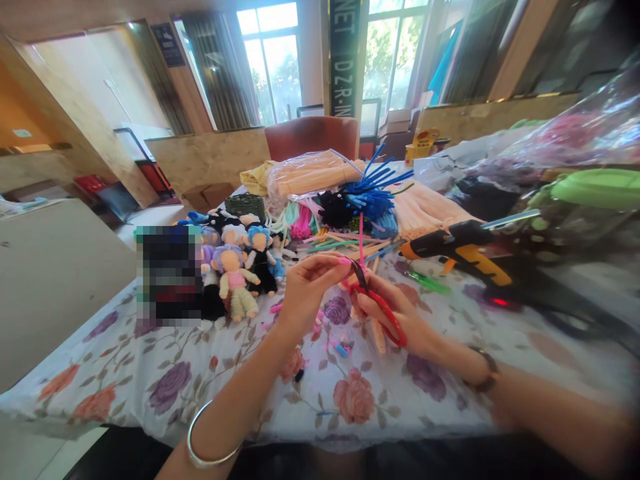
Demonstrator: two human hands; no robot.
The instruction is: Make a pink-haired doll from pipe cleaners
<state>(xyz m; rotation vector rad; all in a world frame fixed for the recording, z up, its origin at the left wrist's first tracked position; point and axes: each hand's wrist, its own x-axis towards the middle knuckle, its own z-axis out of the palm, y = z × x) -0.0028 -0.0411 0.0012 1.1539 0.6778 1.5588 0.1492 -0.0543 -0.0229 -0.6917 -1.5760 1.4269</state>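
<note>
My right hand (400, 310) is closed around red-handled scissors (393, 320), whose dark blades point up and left toward my other hand. Between the fingertips of my left hand (313, 283) is a pink pipe cleaner (361, 237), pinched beside the blades; a length of it stands upright above the scissors. Whether the blades touch it I cannot tell. A peach-coloured piece (377, 337) shows below my right hand. Small pink and blue scraps (343, 350) lie on the flowered tablecloth (240, 393) under my hands.
Several small dolls (233, 280) stand at the left. A glue gun (460, 250) with a glue stick sits at the right. Behind my hands are bundles of blue pipe cleaners (373, 197) and peach pipe cleaners (425, 203). Clear plastic bags (565, 127) are piled at the far right.
</note>
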